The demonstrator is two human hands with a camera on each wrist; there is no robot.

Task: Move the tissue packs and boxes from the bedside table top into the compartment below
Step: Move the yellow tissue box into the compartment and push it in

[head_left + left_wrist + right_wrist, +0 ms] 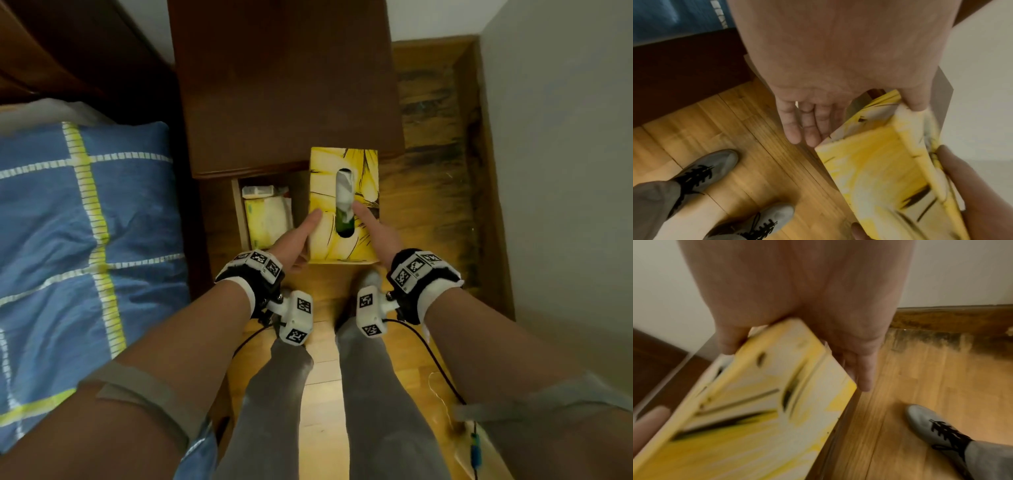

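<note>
A yellow tissue box (pixel 363 171) with a white tissue in its slot hangs in front of the dark wooden bedside table (pixel 284 85), partly over the open compartment (pixel 239 212) below. My left hand (pixel 301 233) grips its left side, thumb on top and fingers underneath. My right hand (pixel 371 222) grips the right side the same way. The left wrist view shows the box (pixel 879 170) under my left thumb (pixel 917 104). In the blurred right wrist view, the box (pixel 756 402) is held by my right hand (pixel 807 305). Several pale tissue packs (pixel 265 219) lie in the compartment.
A bed with a blue checked quilt (pixel 68 222) stands close on the left. A pale wall (pixel 565 137) rises on the right, with a strip of worn wooden floor (pixel 435 171) between it and the table. My grey shoes (pixel 705 170) stand on the floor.
</note>
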